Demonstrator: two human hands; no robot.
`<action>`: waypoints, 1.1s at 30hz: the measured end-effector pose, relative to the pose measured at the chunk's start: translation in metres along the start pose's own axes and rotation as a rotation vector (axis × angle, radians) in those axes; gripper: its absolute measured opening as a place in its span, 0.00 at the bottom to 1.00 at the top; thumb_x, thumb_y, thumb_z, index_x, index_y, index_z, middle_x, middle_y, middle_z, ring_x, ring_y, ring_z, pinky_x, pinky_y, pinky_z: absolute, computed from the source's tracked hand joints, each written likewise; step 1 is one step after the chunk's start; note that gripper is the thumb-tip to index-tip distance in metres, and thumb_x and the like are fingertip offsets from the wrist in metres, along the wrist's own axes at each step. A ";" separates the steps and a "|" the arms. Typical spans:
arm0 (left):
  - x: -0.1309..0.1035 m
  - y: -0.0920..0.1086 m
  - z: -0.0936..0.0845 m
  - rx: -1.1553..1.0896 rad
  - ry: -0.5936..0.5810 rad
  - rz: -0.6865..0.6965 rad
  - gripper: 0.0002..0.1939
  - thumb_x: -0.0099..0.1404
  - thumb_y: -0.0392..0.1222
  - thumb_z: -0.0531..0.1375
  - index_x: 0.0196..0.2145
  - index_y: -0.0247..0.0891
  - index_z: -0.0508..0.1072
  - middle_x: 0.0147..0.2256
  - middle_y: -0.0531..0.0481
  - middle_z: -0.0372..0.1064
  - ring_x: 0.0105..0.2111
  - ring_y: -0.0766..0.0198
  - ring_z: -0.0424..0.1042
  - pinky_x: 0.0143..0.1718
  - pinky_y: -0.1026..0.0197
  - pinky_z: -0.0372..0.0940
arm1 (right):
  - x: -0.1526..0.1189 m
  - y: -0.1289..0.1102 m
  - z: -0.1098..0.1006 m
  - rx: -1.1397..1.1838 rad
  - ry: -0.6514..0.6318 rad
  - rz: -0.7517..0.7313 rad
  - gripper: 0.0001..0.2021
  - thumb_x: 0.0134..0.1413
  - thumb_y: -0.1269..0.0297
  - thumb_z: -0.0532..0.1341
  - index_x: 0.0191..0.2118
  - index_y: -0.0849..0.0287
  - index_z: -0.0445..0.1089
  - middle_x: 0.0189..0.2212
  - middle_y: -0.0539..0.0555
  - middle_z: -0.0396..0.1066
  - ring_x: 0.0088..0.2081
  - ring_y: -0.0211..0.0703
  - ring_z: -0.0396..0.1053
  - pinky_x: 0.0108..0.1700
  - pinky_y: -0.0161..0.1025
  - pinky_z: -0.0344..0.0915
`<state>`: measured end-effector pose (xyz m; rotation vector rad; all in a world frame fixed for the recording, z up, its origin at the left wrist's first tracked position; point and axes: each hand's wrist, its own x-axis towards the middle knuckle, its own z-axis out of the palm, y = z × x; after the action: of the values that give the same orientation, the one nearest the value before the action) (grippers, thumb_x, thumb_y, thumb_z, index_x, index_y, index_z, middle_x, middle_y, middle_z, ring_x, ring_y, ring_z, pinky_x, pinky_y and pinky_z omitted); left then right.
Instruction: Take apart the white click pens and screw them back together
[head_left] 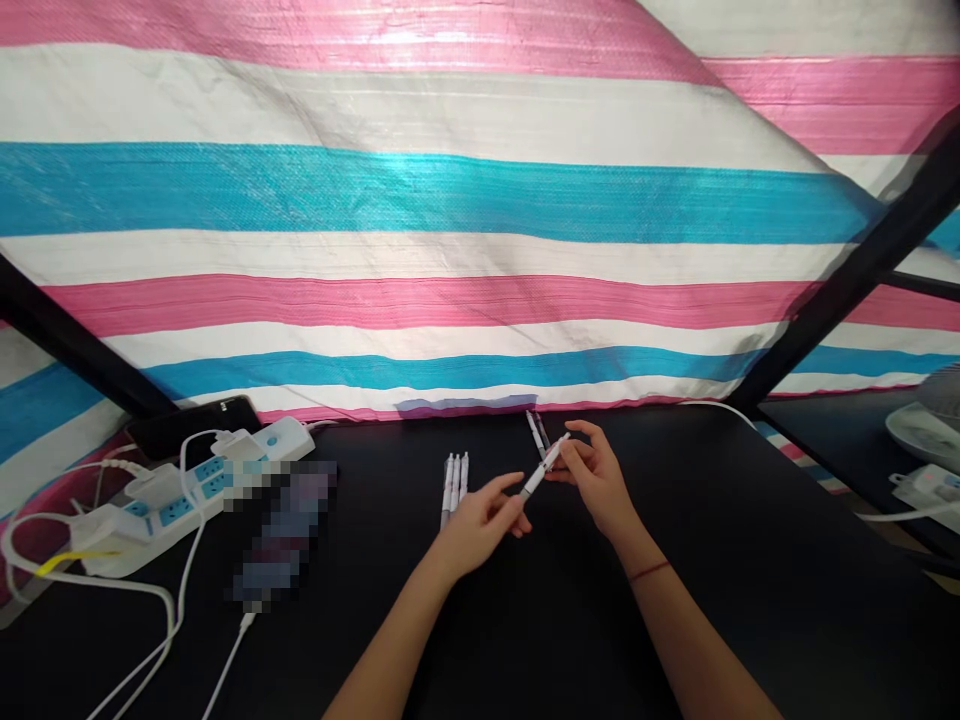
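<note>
Between my two hands a white pen [541, 470] is held aslant above the black table, its push-button end up and to the right. My left hand [484, 520] pinches the lower grey-banded end. Thumb and fingers of my right hand [596, 472] close on the upper end near the clip. Several white pens [454, 480] lie side by side just beyond my left hand, which hides their lower ends. Behind the held pen, a white pen [535, 432] and a darker pen [543, 430] lie close together, partly covered by my right hand.
On the left of the black table [360, 640] lies a white power strip [202, 500] with chargers and looping white cables. A phone-like object [289, 535], pixelated, has a cable plugged in. A striped sheet [450, 200] hangs behind, with black posts [840, 270] at the sides.
</note>
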<state>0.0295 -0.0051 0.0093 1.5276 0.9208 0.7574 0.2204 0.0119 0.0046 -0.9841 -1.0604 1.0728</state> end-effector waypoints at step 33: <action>0.004 -0.020 0.026 -0.136 -0.104 -0.062 0.18 0.63 0.51 0.56 0.42 0.34 0.70 0.35 0.43 0.73 0.31 0.62 0.73 0.31 0.62 0.65 | -0.012 -0.004 0.013 -0.168 -0.118 0.063 0.23 0.44 0.52 0.66 0.45 0.56 0.63 0.31 0.53 0.73 0.27 0.47 0.76 0.28 0.41 0.74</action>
<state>0.0516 -0.0131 -0.0143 1.3997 0.8187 0.6757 0.2069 0.0009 0.0095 -1.1051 -1.2386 1.1180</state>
